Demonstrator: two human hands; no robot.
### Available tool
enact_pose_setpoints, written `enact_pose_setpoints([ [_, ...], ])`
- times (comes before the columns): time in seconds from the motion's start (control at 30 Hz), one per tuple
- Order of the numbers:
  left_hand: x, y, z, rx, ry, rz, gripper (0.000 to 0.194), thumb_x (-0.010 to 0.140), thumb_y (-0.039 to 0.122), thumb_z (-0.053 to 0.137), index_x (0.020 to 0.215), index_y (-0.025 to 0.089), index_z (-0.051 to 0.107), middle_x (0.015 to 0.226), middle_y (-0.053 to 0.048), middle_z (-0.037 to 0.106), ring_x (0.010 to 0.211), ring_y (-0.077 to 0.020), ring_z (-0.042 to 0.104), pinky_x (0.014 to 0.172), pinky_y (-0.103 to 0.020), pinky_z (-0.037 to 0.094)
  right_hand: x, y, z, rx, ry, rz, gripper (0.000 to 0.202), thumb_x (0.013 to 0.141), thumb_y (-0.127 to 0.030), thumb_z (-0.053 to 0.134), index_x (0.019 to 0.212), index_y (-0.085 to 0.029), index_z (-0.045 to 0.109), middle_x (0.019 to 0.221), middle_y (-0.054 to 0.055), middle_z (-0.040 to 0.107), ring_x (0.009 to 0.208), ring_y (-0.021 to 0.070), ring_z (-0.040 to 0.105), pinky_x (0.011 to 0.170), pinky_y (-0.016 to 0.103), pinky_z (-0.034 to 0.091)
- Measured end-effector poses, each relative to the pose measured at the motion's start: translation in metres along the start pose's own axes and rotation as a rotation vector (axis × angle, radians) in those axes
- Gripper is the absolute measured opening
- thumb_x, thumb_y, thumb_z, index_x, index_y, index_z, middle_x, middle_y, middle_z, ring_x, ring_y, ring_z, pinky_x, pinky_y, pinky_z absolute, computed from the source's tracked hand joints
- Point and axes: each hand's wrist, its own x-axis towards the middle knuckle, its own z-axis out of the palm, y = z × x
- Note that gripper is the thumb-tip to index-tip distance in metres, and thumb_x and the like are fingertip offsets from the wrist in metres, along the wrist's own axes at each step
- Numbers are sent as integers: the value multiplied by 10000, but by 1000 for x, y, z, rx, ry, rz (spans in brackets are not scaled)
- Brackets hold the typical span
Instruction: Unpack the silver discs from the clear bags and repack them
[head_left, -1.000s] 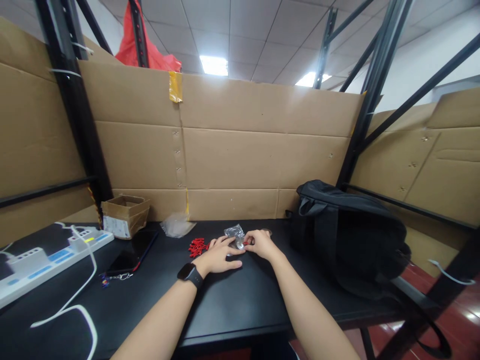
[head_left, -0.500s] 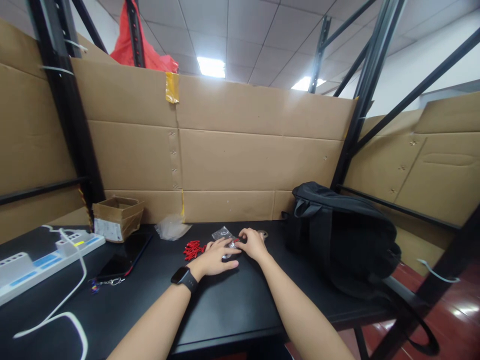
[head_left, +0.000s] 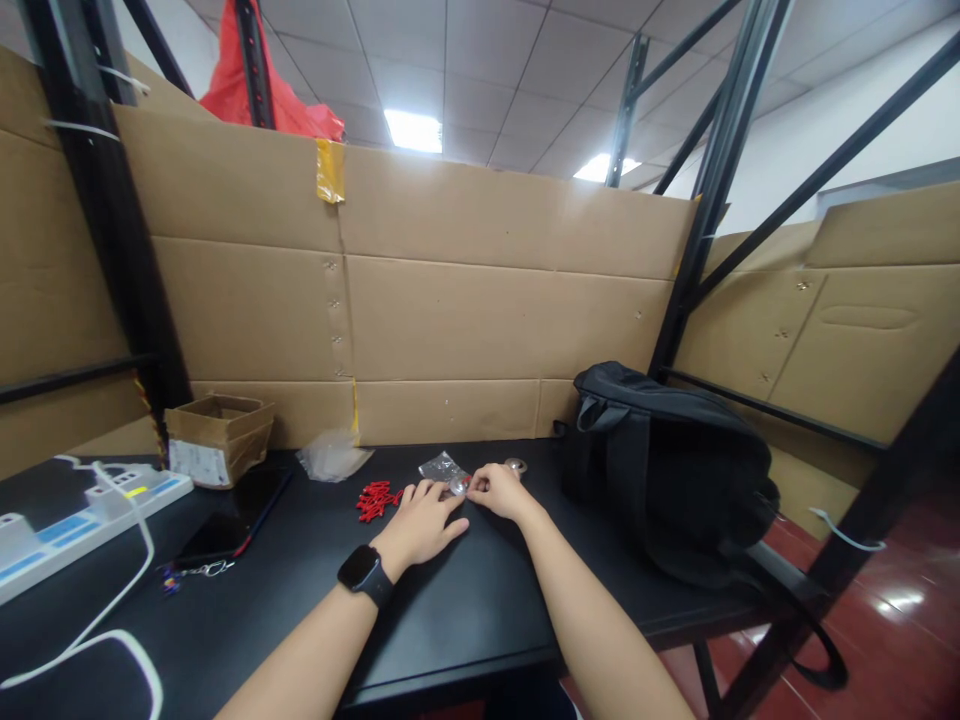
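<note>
My left hand (head_left: pixel 420 522), with a black watch (head_left: pixel 363 570) on its wrist, lies low over the black table. Its fingers are stretched out and the fingertips reach a small clear plastic bag (head_left: pixel 457 486). My right hand (head_left: pixel 499 491) is closed in a pinch at the right edge of this bag, where a bit of red shows; the exact grip is partly hidden by the fingers. Just left of my left fingers lies a pile of small red pieces (head_left: pixel 376 500). Another piece of clear plastic packaging (head_left: pixel 442 466) lies behind the hands.
A roll of tape (head_left: pixel 516 466) lies behind my right hand. On the right stands a black backpack (head_left: pixel 675 480). Leftward are crumpled clear plastic (head_left: pixel 334 456), a small cardboard box (head_left: pixel 219 440), a phone (head_left: pixel 232 518) and a white power strip (head_left: pixel 97 520). A cardboard wall (head_left: pixel 450 330) closes off the back.
The whole view has shifted slightly, so things appear further left. My left hand has drawn back a little from my right hand, showing more of the clear bag between them.
</note>
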Motion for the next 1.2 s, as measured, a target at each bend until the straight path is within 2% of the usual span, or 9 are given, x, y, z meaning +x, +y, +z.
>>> enact_pose_setpoints([
  [0.1, 1, -5, 1, -25, -25, 15, 532, 948, 628, 348, 1384, 393, 542, 1457, -61, 509, 1292, -361, 408, 1034, -554, 313, -5, 0, -8, -24, -29, -85, 208, 843, -288, 672, 1019, -295, 782, 949, 15, 730, 892, 181, 649, 818, 275, 408],
  [0.2, 2, -11, 0, -46, -44, 26, 504, 949, 626, 360, 1378, 432, 538, 1491, -28, 488, 1303, -357, 408, 1034, -567, 307, -13, -4, -16, -84, -77, -146, 280, 890, -306, 606, 1128, -338, 751, 1072, 43, 696, 1016, 213, 613, 919, 317, 401],
  [0.3, 3, -14, 0, -58, -52, 27, 493, 948, 624, 368, 1372, 443, 541, 1498, -27, 484, 1325, -354, 390, 1035, -576, 303, -21, -9, -18, -178, -119, -108, 382, 874, -321, 604, 1241, -397, 678, 1260, 73, 612, 1180, 295, 514, 1015, 452, 348],
  [0.37, 3, -15, 0, -70, -56, 24, 498, 944, 629, 372, 1368, 437, 549, 1493, -31, 489, 1331, -354, 383, 1042, -575, 298, -24, -12, -17, -218, -158, -55, 482, 873, -256, 559, 1318, -436, 604, 1411, 75, 517, 1276, 342, 431, 1033, 536, 312],
  [0.47, 3, -14, -1, -83, -60, 22, 513, 936, 636, 382, 1374, 427, 548, 1501, -27, 478, 1331, -351, 381, 1060, -568, 287, -26, -14, -13, -247, -218, 20, 632, 853, -151, 501, 1397, -474, 502, 1557, 49, 372, 1377, 376, 327, 1057, 600, 254],
  [0.6, 3, -14, 0, -80, -75, 19, 510, 933, 633, 390, 1373, 430, 549, 1528, -19, 449, 1352, -355, 360, 1067, -587, 280, -25, -16, -6, -240, -266, 44, 751, 819, -127, 509, 1467, -485, 381, 1625, 29, 257, 1427, 401, 259, 1069, 642, 213],
  [0.87, 4, -15, 0, -86, -63, 12, 463, 946, 604, 389, 1355, 461, 555, 1541, -13, 425, 1396, -356, 327, 1071, -627, 273, -22, -25, 2, -250, -242, 12, 740, 836, -193, 522, 1512, -420, 325, 1636, 73, 225, 1436, 413, 238, 1080, 643, 207],
  [1.07, 4, -16, 1, -97, -70, 10, 487, 934, 625, 398, 1374, 465, 531, 1571, 2, 383, 1417, -371, 300, 1080, -649, 257, -18, -23, 6, -242, -219, 27, 667, 876, -242, 501, 1490, -455, 348, 1641, 37, 212, 1446, 409, 227, 1083, 642, 204],
  [1.2, 4, -18, 2, -91, -88, 3, 501, 934, 617, 410, 1399, 455, 505, 1601, -18, 328, 1454, -362, 259, 1099, -647, 225, -13, -23, 10, -227, -209, 42, 565, 953, -322, 424, 1496, -451, 336, 1642, 46, 210, 1448, 401, 229, 1078, 640, 217],
])
